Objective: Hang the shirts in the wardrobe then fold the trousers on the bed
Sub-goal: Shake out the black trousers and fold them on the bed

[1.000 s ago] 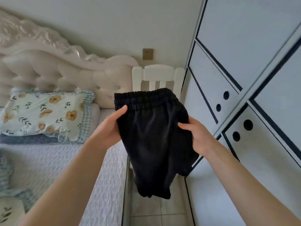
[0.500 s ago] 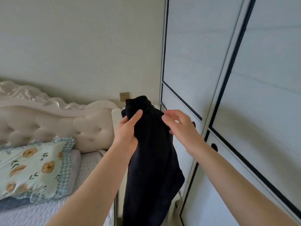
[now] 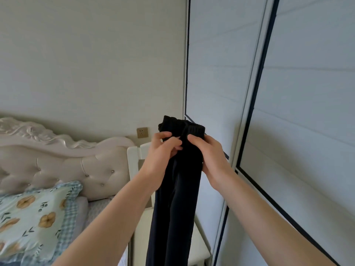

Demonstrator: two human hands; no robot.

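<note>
Right hand (image 3: pixel 210 157), off cloth half second ago, now back on trousers (image 3: pixel 176 198): fingers curled round waistband. Left hand (image 3: pixel 163 150) fingers pinch just beside. Waistband bunches above fingers, legs hang below, before wardrobe (image 3: pixel 211 73). Halves look matched; fold on bed (image 3: pixel 104 207) likely next.

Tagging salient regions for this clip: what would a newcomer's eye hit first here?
The black trousers, hanging long at centre frame, gripped at the waistband by the left hand and right hand. Next, the floral pillow at lower left, and the white wardrobe doors filling the right side.
</note>
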